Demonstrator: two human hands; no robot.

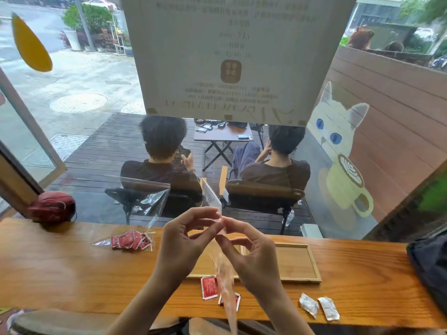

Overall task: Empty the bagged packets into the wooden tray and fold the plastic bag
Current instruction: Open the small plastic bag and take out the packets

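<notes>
Clear plastic bag (223, 269) pinched between left hand (186, 240) and right hand (251, 255), raised over counter (72, 274) | wooden tray (297, 262) behind | red packets (209, 287) on counter near edge | second bagged packets (130, 240) at left

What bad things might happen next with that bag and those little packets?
Two red packets and two white packets lie near the counter's front edge, outside the wooden tray; an arm could knock them off. The clear bag, pinched by the left hand and right hand, looks slippery and might slide free mid-fold.
</notes>
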